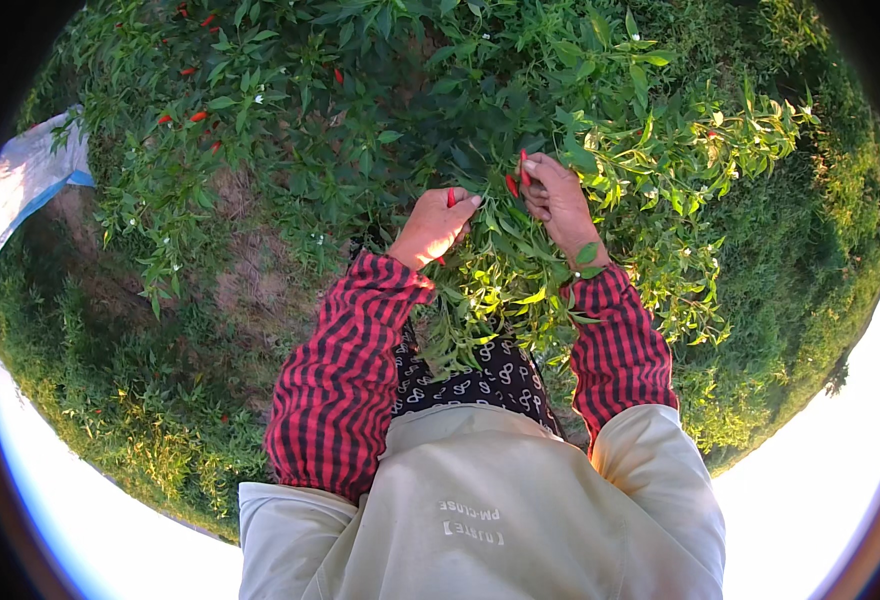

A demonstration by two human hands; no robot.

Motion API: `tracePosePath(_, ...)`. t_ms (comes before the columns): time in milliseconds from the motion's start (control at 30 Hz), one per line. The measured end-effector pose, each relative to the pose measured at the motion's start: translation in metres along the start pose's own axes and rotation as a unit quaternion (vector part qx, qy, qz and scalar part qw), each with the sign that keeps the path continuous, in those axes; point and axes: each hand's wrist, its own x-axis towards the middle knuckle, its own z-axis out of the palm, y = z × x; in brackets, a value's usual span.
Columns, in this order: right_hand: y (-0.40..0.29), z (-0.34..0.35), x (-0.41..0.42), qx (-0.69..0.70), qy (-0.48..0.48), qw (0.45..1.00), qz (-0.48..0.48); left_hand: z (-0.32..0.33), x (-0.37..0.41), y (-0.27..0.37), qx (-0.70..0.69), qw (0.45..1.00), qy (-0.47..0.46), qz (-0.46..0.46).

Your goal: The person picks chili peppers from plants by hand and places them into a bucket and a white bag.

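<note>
My left hand (434, 223) is curled around red chilli peppers. One red chilli (451, 197) pokes up beside the thumb, and another red tip (440, 260) shows below the palm near the cuff. The thumb and fingertips meet at a thin green stem of the chilli plant (511, 236). To the right, my right hand (558, 196) pinches a slim red chilli (524, 166) between thumb and finger. A second red chilli (512, 186) lies just left of those fingers; whether it hangs from the plant or is held, I cannot tell. Leaves partly cover the right wrist.
Chilli bushes (312, 142) with white flowers surround me, and several red chillies (198, 116) show at the upper left. A white sack with a blue edge (38, 176) lies far left. Bare soil (252, 262) shows left of my arms. Leafy branches (680, 157) spread rightward.
</note>
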Motion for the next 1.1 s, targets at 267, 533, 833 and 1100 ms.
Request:
tracePosePath(267, -0.019, 0.000, -0.023, 0.076, -0.065, 0.994, -0.045, -0.007, -0.003, -0.017, -0.050, 0.998, 0.021, -0.038)
tracePosePath(533, 0.003, 0.004, -0.012, -0.448, 0.001, 0.883, -0.137, -0.012, 0.001, -0.024, -0.073, 0.996, 0.027, -0.041)
tracePosePath(833, -0.001, 0.033, -0.014, -0.746, 0.032, 0.657, -0.107, -0.011, -0.002, -0.018, -0.069, 0.995, 0.038, -0.058)
tracePosePath(1100, 0.013, 0.021, -0.003, -0.759, -0.005, 0.644, -0.095, -0.005, -0.001, -0.020, -0.070, 0.996, 0.034, -0.043)
